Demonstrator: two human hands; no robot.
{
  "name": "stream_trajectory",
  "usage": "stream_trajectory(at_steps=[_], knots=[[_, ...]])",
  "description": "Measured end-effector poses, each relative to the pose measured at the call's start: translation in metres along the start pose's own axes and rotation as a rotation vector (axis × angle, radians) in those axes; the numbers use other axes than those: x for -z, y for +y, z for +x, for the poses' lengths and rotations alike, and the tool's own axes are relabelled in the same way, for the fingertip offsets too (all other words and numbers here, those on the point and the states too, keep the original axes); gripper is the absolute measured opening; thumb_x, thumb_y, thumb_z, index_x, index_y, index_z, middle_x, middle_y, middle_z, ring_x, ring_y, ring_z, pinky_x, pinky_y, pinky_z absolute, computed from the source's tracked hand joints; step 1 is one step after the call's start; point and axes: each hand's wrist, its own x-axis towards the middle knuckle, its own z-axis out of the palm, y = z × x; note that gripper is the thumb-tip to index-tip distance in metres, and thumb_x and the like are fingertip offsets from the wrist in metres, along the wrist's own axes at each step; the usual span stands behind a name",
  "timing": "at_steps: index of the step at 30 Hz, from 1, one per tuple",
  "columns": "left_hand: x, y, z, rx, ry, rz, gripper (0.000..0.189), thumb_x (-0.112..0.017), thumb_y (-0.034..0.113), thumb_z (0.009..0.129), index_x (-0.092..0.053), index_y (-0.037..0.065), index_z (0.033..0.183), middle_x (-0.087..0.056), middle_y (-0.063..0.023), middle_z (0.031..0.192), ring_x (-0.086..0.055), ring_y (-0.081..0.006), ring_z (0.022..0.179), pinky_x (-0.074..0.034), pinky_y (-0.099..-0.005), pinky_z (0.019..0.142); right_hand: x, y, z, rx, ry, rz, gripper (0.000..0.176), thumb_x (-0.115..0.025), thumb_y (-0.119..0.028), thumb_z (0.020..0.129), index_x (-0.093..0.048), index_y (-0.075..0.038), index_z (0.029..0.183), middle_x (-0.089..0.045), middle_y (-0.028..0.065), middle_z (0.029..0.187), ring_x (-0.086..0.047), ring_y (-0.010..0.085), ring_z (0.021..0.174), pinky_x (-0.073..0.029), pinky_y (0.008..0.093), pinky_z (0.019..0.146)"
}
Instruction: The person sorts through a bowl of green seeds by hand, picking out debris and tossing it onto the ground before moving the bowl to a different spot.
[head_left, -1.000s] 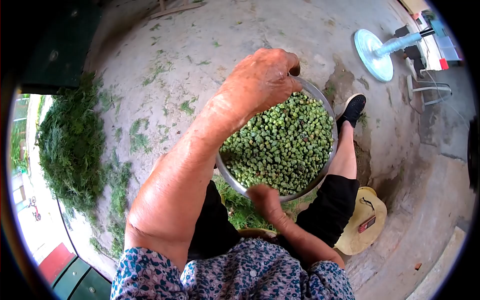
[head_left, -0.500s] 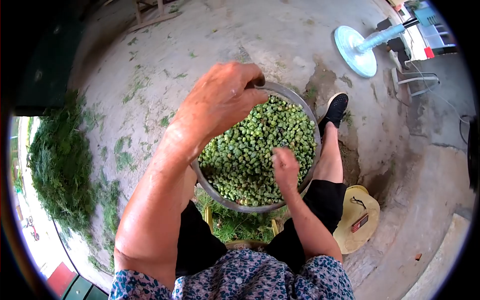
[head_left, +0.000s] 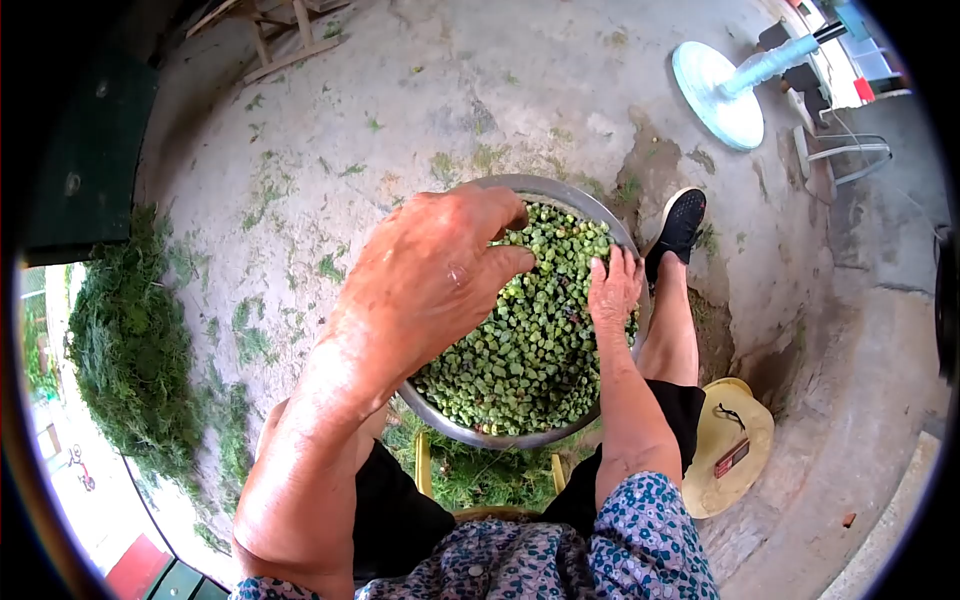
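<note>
Metal bowl (head_left: 476, 432) at frame centre, over person's lap, heaped with green pods (head_left: 530, 350). Left hand (head_left: 435, 275) over bowl's upper-left edge, fingers curled, tips on pods; grip on rim cannot be told. Right hand (head_left: 613, 290) flat on pods at bowl's right side, fingers extended, slightly spread, holding nothing. Black shoe (head_left: 685, 220) just right of bowl. Green cuttings pile (head_left: 130, 340) at left on concrete floor (head_left: 420, 90). Straw hat (head_left: 730, 480) lower right.

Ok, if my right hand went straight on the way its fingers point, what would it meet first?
Most likely the far rim of the metal bowl: the right hand lies flat on the green pods, fingertips aimed at it. Beyond the rim sits the black shoe, though depth is unclear.
</note>
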Motion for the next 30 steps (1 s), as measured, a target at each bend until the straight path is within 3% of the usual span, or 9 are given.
stream_trajectory(at_steps=[9, 13, 14, 17, 19, 23, 24, 28, 30], knots=[[0.004, 0.001, -0.003, -0.018, 0.006, -0.035, 0.027, -0.064, 0.014, 0.076, -0.062, -0.001, 0.099, -0.063, -0.016, 0.088, -0.063, -0.0296, 0.078, -0.049, -0.0356, 0.069, 0.025, -0.054, -0.016, -0.209, -0.157, -0.067, 0.048, -0.061, -0.044, 0.08, -0.057, -0.018, 0.119, -0.05, 0.0084, 0.126, -0.044, 0.0365, 0.111, -0.035, 0.0501, 0.091], [0.004, 0.002, -0.003, -0.034, -0.006, -0.037, 0.027, -0.063, 0.014, 0.076, -0.062, -0.001, 0.098, -0.063, -0.0161, 0.088, -0.062, -0.0294, 0.078, -0.049, -0.036, 0.069, 0.025, -0.079, -0.026, -0.247, -0.143, 0.06, 0.05, -0.063, -0.046, 0.078, -0.058, -0.018, 0.119, -0.051, 0.0093, 0.123, -0.045, 0.0321, 0.107, -0.036, 0.0466, 0.089], [0.003, 0.002, -0.003, -0.034, -0.007, -0.032, 0.026, -0.063, 0.014, 0.076, -0.062, -0.001, 0.098, -0.063, -0.0161, 0.088, -0.062, -0.0292, 0.078, -0.049, -0.0359, 0.069, 0.019, -0.083, -0.03, -0.298, -0.15, 0.23, 0.052, -0.062, -0.049, 0.078, -0.058, -0.017, 0.119, -0.05, 0.01, 0.124, -0.044, 0.0313, 0.109, -0.035, 0.0477, 0.089], [0.002, 0.001, -0.002, -0.041, -0.008, -0.024, 0.025, -0.063, 0.013, 0.077, -0.062, -0.001, 0.098, -0.063, -0.0161, 0.087, -0.062, -0.0285, 0.077, -0.049, -0.0354, 0.069, 0.015, -0.109, -0.045, -0.236, -0.049, 0.046, 0.056, -0.059, -0.054, 0.078, -0.057, -0.016, 0.118, -0.05, 0.0111, 0.122, -0.044, 0.0335, 0.11, -0.035, 0.0499, 0.088], [0.002, 0.001, -0.001, -0.048, -0.017, -0.035, 0.025, -0.062, 0.013, 0.077, -0.062, -0.001, 0.098, -0.063, -0.0159, 0.087, -0.062, -0.0276, 0.076, -0.049, -0.0349, 0.068, 0.019, -0.125, -0.053, -0.16, -0.081, 0.088, 0.054, -0.059, -0.053, 0.079, -0.056, -0.016, 0.118, -0.05, 0.0126, 0.121, -0.043, 0.0345, 0.112, -0.034, 0.0502, 0.089], [0.001, 0.002, 0.001, -0.007, -0.029, -0.065, 0.025, -0.062, 0.013, 0.077, -0.062, -0.001, 0.098, -0.065, -0.0153, 0.084, -0.062, -0.0246, 0.075, -0.048, -0.0333, 0.068, 0.025, -0.161, -0.077, -0.101, -0.052, 0.152, 0.058, -0.06, -0.048, 0.079, -0.049, -0.012, 0.124, -0.043, 0.0169, 0.129, -0.039, 0.0387, 0.117, -0.026, 0.0579, 0.098], [0.001, 0.0, 0.002, -0.034, -0.034, -0.046, 0.025, -0.061, 0.013, 0.077, -0.062, -0.002, 0.098, -0.065, -0.0151, 0.084, -0.062, -0.0232, 0.074, -0.048, -0.0331, 0.067, 0.032, -0.167, -0.082, -0.084, -0.114, 0.167, 0.061, -0.06, -0.046, 0.08, -0.046, -0.011, 0.128, -0.039, 0.0183, 0.134, -0.034, 0.0415, 0.122, -0.019, 0.0604, 0.103], [0.001, -0.001, 0.002, -0.051, -0.036, -0.043, 0.025, -0.062, 0.012, 0.077, -0.062, -0.001, 0.098, -0.065, -0.015, 0.084, -0.062, -0.0222, 0.074, -0.048, -0.0328, 0.068, 0.048, -0.173, -0.094, 0.065, -0.211, 0.41, 0.053, -0.062, -0.02, 0.083, -0.043, -0.01, 0.131, -0.029, 0.0178, 0.142, -0.025, 0.0384, 0.132, -0.015, 0.061, 0.105], [0.001, -0.001, 0.002, -0.04, -0.038, -0.031, 0.025, -0.062, 0.012, 0.078, -0.062, -0.001, 0.099, -0.065, -0.0149, 0.083, -0.062, -0.0222, 0.074, -0.048, -0.0328, 0.069, 0.061, -0.171, -0.094, 0.143, -0.217, 0.487, 0.044, -0.059, -0.011, 0.083, -0.049, -0.008, 0.125, -0.032, 0.0174, 0.141, -0.028, 0.0383, 0.131, -0.018, 0.0564, 0.106]])
